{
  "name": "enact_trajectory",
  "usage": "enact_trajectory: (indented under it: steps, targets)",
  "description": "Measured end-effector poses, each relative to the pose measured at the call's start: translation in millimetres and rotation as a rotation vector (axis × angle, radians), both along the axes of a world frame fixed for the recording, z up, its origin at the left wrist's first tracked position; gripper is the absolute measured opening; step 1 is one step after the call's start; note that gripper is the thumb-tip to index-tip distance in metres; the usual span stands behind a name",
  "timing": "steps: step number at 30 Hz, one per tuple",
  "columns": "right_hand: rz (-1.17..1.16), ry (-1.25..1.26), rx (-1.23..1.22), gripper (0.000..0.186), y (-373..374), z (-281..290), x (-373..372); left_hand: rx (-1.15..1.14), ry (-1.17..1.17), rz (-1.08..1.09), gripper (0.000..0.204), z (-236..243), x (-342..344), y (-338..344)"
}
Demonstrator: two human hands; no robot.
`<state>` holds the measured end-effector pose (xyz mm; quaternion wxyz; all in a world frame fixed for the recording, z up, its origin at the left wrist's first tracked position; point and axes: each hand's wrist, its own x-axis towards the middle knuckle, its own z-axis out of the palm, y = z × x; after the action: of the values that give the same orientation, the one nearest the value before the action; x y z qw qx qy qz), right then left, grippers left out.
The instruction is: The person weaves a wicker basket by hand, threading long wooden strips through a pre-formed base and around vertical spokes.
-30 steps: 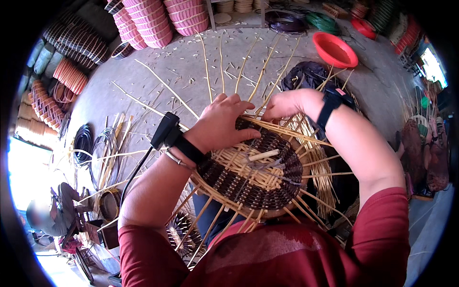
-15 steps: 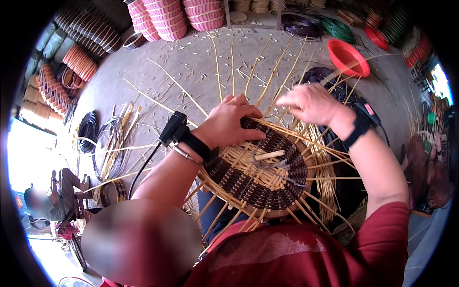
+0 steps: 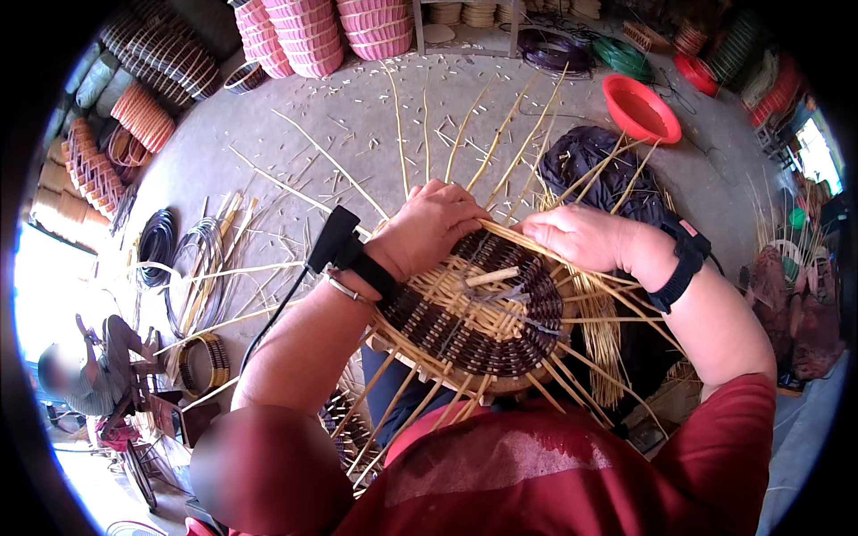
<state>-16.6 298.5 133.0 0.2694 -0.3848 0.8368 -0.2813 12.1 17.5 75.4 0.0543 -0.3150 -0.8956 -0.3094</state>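
Observation:
A half-woven oval basket base (image 3: 429,308) rests on my lap, its dark brown and pale wicker bands crossing under a grey tie. Long pale wicker stakes (image 3: 507,125) fan out all round it. A short pale stick (image 3: 492,277) lies on its middle. My left hand (image 3: 435,228) is closed over the base's far edge, thumb hidden under the fingers' side. Just right of it, my right hand (image 3: 581,237) pinches the pale weaving rods (image 3: 617,288) at the same edge; its fingertips are partly hidden among the stakes.
A red basin (image 3: 642,109) stands on the far right floor, behind a dark cloth bundle (image 3: 585,161). Coiled black strips (image 3: 157,246) lie at left. Stacked pink baskets (image 3: 304,36) stand at the back. A seated person (image 3: 98,384) is at the far left. Wicker scraps litter the floor.
My right hand has come left and down from above the stakes onto the base's far edge, beside my left hand. My left hand stays on the edge.

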Motion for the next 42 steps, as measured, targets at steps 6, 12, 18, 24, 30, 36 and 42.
enact_trajectory:
  steps: [6,12,18,24,30,36,42]
  targets:
    - [0.014,0.153,0.131,0.039,-10,17,-9,0.004,-0.036,0.026,0.023,-2,-3,-2]
    - [-0.057,-0.032,0.332,0.037,-4,-3,-46,0.017,-0.035,0.046,0.034,3,-2,6]
    - [0.080,0.325,0.695,0.041,-46,24,-84,-0.130,0.060,0.110,0.059,10,11,15]
    - [0.040,0.804,0.283,0.042,-43,-41,-101,-0.215,0.036,0.117,0.065,18,11,23]
    - [-0.154,0.236,0.306,0.036,-34,-9,-63,-0.137,0.002,0.108,0.060,9,13,14]
    - [-0.043,-0.288,0.378,0.058,-19,-33,-72,-0.171,0.029,0.114,0.065,14,10,23]
    - [0.029,0.124,0.502,0.038,-22,-18,-94,-0.189,0.001,0.137,0.066,24,14,21]
